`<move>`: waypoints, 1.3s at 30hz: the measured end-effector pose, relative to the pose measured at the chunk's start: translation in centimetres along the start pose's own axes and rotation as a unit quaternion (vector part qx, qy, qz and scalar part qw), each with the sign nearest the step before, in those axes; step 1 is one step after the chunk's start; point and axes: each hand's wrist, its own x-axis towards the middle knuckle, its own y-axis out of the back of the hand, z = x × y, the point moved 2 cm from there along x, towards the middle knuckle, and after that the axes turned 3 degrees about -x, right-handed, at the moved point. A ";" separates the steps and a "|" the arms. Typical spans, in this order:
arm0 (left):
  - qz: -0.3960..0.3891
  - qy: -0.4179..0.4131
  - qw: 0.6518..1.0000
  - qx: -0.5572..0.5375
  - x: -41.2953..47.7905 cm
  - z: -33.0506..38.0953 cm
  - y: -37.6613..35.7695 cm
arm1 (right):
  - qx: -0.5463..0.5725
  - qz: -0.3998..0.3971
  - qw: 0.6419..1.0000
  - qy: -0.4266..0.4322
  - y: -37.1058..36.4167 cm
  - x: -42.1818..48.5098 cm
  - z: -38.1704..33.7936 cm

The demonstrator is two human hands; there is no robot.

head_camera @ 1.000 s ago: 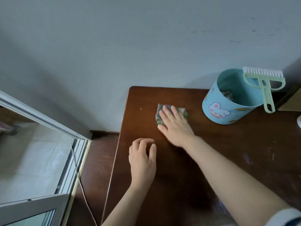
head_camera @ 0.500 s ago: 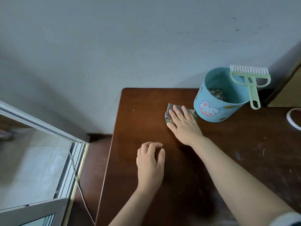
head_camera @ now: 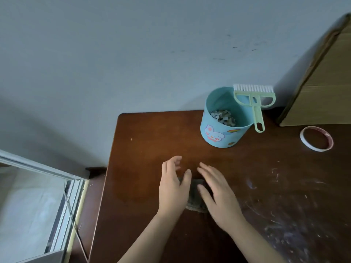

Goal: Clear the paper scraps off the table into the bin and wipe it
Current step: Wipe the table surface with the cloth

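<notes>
At the far left a sliding window frame (head_camera: 39, 179) and a thin cable (head_camera: 75, 223) sit beside the table (head_camera: 152, 130), well away from your work. Near the table's left back edge there is one pale fleck (head_camera: 131, 139).

Your left hand (head_camera: 173, 185) lies near the front of the table with its fingers loosely bent and parted. Its thumb reaches over the upper left corner of the cloth (head_camera: 195, 198), but I cannot tell whether it pinches that corner or only rests on it. The cloth is a small dark folded pad lying flat on the wood between your hands, mostly covered by them. Your right hand (head_camera: 218, 194) is spread flat, fingers straight, over the cloth's right side, pressing rather than gripping.

The cloth looks soft, light and limp, so it will likely bunch or roll if you push from one edge. Keep a flat palm over its middle, or gather a fold in your fingers if you mean to lift it.

Farther right, the blue bin (head_camera: 220, 133) stands at the back of the table with paper scraps (head_camera: 223, 116) inside and a green brush (head_camera: 254, 103) hooked over its rim. Pale streaks (head_camera: 284, 205) mark the wood to the right of your hands, which I judge is unwiped. A tape roll (head_camera: 316, 138) lies flat near a cardboard box (head_camera: 322, 92) at the far right.
</notes>
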 end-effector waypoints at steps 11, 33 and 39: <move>-0.126 0.033 0.982 -0.139 6.3 6.1 -4.8 | 0.357 0.109 0.910 -0.180 7.8 7.6 9.0; -0.064 -0.044 0.973 -0.217 9.2 4.5 -0.3 | 0.422 0.064 0.903 -0.050 4.3 10.9 2.3; -0.039 -0.028 0.973 -0.224 9.2 2.0 4.9 | 0.405 0.020 0.914 -0.030 0.6 12.3 -2.1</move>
